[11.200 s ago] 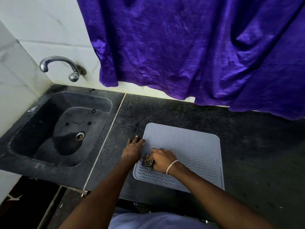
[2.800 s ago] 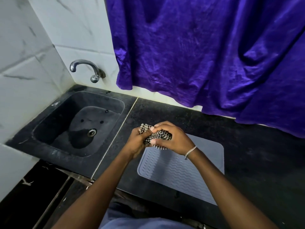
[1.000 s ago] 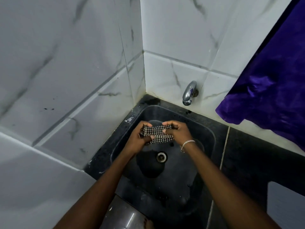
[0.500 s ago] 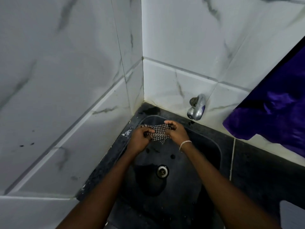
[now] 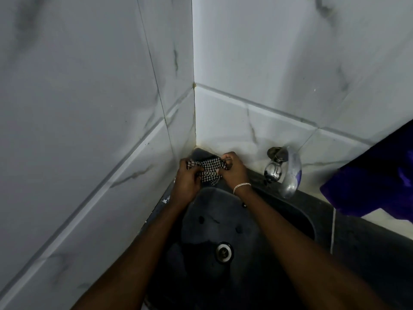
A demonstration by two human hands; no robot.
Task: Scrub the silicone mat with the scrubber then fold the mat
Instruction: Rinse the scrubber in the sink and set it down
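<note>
Because the drain [image 5: 224,252] sits nearest, at 6 o'clock in the dark sink [image 5: 297,222], the eye climbs from it along both forearms to the hands at 12 o'clock, over the sink's far corner. The left hand [image 5: 186,183] and right hand [image 5: 234,170] each have fingers curled tight on an end of the scrubber [image 5: 209,170], a checked cloth-like piece bunched and stretched between them. It looks light, limp and probably wet, so it should wring easily and could slip if pinched only at an edge; a full-fist hold on each end, as here, seems soundest. A bracelet [image 5: 241,186] circles the right wrist. At 2 o'clock the tap [image 5: 282,172] juts from the tiled wall [image 5: 268,63], just beside the right hand. At 3 o'clock hangs a purple curtain [image 5: 380,182]. The mat is out of view.
</note>
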